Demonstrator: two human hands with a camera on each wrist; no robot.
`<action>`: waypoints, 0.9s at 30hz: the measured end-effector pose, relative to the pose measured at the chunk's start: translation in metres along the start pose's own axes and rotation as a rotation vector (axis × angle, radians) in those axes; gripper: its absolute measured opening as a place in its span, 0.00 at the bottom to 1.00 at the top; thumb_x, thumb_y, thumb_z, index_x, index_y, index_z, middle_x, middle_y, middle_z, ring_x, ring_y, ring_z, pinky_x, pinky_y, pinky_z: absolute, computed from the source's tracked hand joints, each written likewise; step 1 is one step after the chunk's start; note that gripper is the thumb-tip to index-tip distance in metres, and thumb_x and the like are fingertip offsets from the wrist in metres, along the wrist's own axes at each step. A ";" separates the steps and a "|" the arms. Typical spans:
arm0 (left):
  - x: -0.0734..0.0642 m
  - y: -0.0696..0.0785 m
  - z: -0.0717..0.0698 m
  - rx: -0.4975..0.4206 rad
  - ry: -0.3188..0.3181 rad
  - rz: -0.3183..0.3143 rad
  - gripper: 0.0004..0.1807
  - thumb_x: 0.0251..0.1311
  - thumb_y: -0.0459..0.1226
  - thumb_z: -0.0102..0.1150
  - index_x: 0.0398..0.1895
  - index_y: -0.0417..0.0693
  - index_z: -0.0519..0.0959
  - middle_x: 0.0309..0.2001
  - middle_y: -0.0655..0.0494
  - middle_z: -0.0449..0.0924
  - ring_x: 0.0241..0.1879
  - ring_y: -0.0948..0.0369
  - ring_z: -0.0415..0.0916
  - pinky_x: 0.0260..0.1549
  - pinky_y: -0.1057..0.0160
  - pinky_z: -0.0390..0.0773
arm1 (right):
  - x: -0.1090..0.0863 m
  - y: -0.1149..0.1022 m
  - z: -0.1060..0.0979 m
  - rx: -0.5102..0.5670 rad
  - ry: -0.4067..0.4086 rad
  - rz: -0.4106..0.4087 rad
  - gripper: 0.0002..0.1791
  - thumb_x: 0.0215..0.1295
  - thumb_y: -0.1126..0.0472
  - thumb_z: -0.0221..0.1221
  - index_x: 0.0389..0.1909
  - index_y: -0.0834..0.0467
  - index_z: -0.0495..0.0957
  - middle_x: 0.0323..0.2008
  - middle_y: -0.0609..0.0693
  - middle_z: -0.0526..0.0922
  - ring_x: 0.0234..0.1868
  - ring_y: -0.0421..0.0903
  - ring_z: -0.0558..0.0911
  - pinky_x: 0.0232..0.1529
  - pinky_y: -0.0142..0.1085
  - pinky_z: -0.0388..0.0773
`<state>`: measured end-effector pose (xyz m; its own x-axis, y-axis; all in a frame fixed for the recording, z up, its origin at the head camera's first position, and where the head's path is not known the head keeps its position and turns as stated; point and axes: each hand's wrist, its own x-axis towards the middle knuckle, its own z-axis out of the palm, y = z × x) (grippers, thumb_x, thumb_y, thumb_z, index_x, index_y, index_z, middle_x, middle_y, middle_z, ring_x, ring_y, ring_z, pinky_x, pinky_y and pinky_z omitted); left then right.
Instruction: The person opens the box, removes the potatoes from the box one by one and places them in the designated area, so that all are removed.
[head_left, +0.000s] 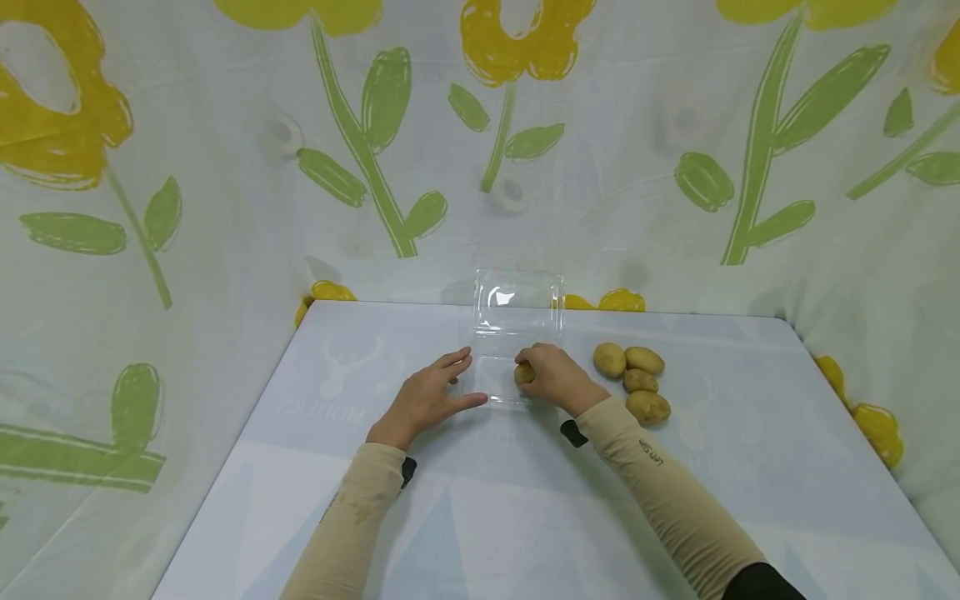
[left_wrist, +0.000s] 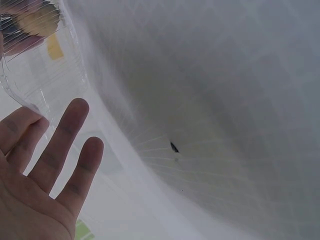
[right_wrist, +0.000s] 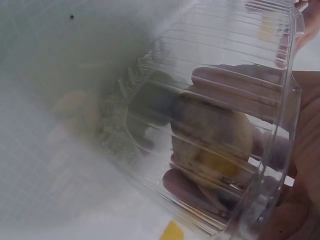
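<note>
A clear plastic clamshell container (head_left: 491, 375) lies on the table with its lid (head_left: 517, 304) raised at the back. My right hand (head_left: 562, 379) grips a potato (head_left: 524, 373) inside the right part of the container. Through the ribbed clear wall in the right wrist view, fingers curl round this potato (right_wrist: 210, 135). My left hand (head_left: 427, 404) is at the container's left side, fingers fairly straight and spread. In the left wrist view, fingertips of the left hand (left_wrist: 40, 195) meet the container's edge (left_wrist: 22, 100). Several potatoes (head_left: 641, 381) lie to the right of the right hand.
The pale table (head_left: 480, 517) has faint printed patterns. A white curtain (head_left: 600, 183) with yellow flowers and green leaves hangs behind it and at both sides. The raised lid stands close to the table's back edge.
</note>
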<state>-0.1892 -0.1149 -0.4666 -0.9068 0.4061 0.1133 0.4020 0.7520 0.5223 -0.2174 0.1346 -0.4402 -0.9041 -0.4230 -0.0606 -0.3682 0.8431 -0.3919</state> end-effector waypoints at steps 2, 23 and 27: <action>0.000 0.001 0.000 0.002 -0.002 -0.001 0.47 0.55 0.60 0.70 0.74 0.48 0.69 0.76 0.66 0.62 0.64 0.57 0.75 0.65 0.51 0.71 | -0.001 0.000 0.000 0.009 0.002 -0.001 0.23 0.58 0.64 0.72 0.54 0.65 0.82 0.47 0.57 0.84 0.47 0.51 0.80 0.55 0.45 0.78; 0.000 0.000 -0.001 0.012 0.004 0.015 0.47 0.56 0.63 0.68 0.74 0.48 0.69 0.76 0.66 0.62 0.59 0.59 0.79 0.63 0.52 0.72 | -0.022 0.004 -0.011 0.106 0.205 -0.106 0.23 0.57 0.63 0.74 0.54 0.62 0.82 0.49 0.56 0.84 0.47 0.52 0.81 0.51 0.45 0.79; 0.000 0.000 -0.001 0.005 0.001 0.012 0.47 0.56 0.63 0.68 0.74 0.48 0.69 0.76 0.67 0.62 0.57 0.60 0.80 0.63 0.52 0.72 | -0.033 0.006 -0.017 0.137 0.233 -0.124 0.23 0.57 0.63 0.73 0.54 0.62 0.82 0.51 0.56 0.83 0.50 0.53 0.82 0.53 0.47 0.79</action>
<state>-0.1891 -0.1152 -0.4655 -0.9019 0.4149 0.1200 0.4135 0.7494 0.5171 -0.1940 0.1592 -0.4248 -0.8853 -0.4189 0.2020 -0.4607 0.7306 -0.5040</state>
